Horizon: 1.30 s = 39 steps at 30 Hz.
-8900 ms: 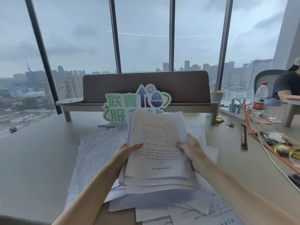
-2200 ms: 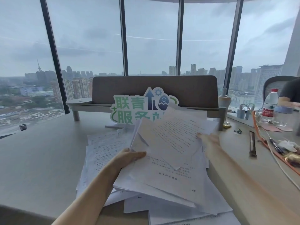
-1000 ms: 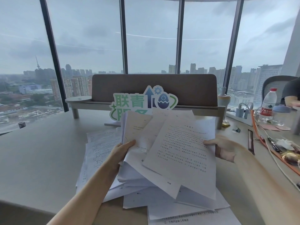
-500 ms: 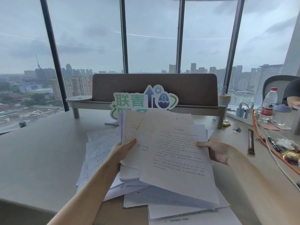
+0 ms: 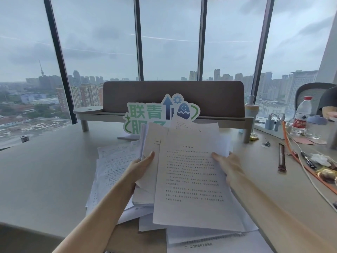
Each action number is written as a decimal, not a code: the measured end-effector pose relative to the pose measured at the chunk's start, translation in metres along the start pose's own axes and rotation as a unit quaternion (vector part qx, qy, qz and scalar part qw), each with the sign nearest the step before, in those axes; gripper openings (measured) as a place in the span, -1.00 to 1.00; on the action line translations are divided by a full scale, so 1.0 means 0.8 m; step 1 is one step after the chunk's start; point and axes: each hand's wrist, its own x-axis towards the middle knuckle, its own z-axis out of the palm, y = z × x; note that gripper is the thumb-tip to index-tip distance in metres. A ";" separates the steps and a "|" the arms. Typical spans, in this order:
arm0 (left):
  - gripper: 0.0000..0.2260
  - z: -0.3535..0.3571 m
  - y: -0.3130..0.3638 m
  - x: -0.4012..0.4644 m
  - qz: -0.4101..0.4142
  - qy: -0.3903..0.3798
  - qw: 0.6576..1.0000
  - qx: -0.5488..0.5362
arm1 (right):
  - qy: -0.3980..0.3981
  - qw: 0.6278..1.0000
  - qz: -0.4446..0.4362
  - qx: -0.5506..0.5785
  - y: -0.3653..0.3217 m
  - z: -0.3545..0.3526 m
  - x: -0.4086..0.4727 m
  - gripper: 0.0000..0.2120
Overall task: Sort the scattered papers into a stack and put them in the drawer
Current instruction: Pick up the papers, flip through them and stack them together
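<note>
A person's two bare hands hold a loose bundle of printed papers (image 5: 189,172) above a pale desk (image 5: 45,170), more sheets (image 5: 113,161) lying fanned beneath and out toward 9 o'clock. The left hand (image 5: 140,167) clamps the bundle's left edge, thumb on top and fingers hidden underneath; the right hand (image 5: 228,165) closes on the right edge at 3 o'clock, thumb pressed flat on the top page, the other fingers out of sight behind the paper. The sheets look light, thin and floppy, their corners misaligned and likely to slide over one another, so a grip on both long edges, followed by tapping the bundle square on the desk, seems the safest way to handle them. A green-and-white cut-out sign (image 5: 145,114) stands at 12 o'clock, partly hidden by the pages. A water bottle (image 5: 301,115) and cables (image 5: 291,143) sit toward 2 o'clock. No drawer is visible.
</note>
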 end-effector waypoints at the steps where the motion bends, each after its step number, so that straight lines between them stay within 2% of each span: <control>1: -0.63 0.001 0.000 0.001 0.000 0.007 1.000 0.006 | 0.002 1.000 -0.006 0.003 -0.003 -0.002 -0.001 -0.85; 5: -0.58 0.003 0.002 -0.003 -0.009 0.007 1.000 -0.012 | -0.027 1.000 0.006 0.004 -0.011 -0.015 -0.005 -0.86; 9: -0.67 0.000 -0.004 -0.001 -0.001 -0.016 0.999 -0.041 | -0.057 0.998 0.028 0.007 -0.013 -0.024 -0.007 -0.82; 13: -0.78 0.000 -0.007 -0.001 -0.006 -0.041 0.998 -0.037 | -0.043 0.997 0.042 0.040 -0.012 -0.023 -0.003 -0.81; 18: -0.75 -0.001 -0.007 -0.001 -0.002 -0.063 0.998 -0.013 | -0.007 0.995 0.052 0.090 -0.009 -0.021 0.001 -0.77; 23: -0.80 0.001 -0.003 -0.008 0.004 -0.098 0.995 0.018 | 0.042 0.990 0.055 0.120 -0.006 -0.020 0.003 -0.58; 30: -0.75 0.002 0.001 -0.014 -0.013 -0.118 0.992 0.046 | 0.063 0.990 0.049 0.117 0.004 -0.017 0.010 -0.70; 36: -0.80 0.006 0.005 -0.021 -0.004 -0.102 0.994 0.027 | 0.046 0.995 0.040 0.074 0.003 -0.012 0.009 -0.74; 39: -0.76 0.007 0.006 -0.022 0.011 -0.088 0.995 0.043 | 0.047 0.996 0.037 0.069 0.001 -0.011 0.007 -0.77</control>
